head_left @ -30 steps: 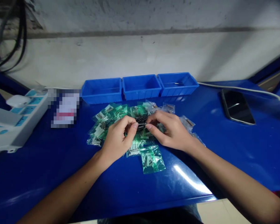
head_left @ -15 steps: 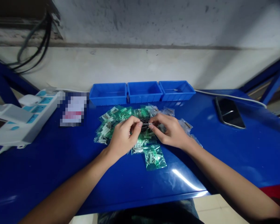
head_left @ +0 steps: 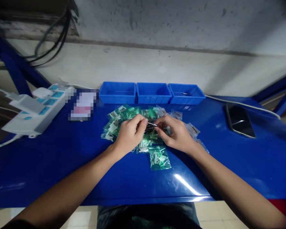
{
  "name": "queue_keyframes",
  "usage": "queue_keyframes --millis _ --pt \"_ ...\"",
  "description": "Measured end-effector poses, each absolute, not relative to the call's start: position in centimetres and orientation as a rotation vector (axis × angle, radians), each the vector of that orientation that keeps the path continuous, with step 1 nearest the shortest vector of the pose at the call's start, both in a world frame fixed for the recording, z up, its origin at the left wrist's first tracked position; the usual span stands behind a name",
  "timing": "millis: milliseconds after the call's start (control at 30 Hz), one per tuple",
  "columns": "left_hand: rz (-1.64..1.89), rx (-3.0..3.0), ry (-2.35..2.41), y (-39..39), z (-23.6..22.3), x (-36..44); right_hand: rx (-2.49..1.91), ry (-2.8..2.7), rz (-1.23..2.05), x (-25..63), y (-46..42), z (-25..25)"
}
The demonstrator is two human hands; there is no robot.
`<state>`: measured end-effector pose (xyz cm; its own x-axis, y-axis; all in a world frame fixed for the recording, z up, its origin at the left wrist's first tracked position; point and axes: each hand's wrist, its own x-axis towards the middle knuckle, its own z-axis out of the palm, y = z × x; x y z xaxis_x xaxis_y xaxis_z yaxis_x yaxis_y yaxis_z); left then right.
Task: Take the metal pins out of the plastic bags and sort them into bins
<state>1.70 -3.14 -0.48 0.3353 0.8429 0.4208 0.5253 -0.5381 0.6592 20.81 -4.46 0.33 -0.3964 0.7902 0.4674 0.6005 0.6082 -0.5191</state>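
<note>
Toward the back edge of the tabletop point(head_left: 57, 149), between its left and right ends, I have a slim metal rod point(head_left: 152, 124) pinched from both sides: the left hand point(head_left: 128, 135) has its grip closed on one end, the right hand point(head_left: 177, 132) on the other. Under the rod lie dark slender pieces point(head_left: 149, 128), apparently unbagged, so I judge the work partway through. Green bags point(head_left: 112, 128) and clear bags point(head_left: 192, 130) around them already contain small parts; a lone green bag point(head_left: 160, 159) lies nearest the front edge. Whether they're sealed, I can't tell.
</note>
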Motion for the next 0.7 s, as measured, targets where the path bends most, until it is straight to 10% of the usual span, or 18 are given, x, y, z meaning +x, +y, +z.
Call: queue_keyframes --millis 700 --pt "1.119 2.344 1.051 -3.14 0.29 1.49 -1.169 -2.125 0.365 20.73 -4.28 0.44"
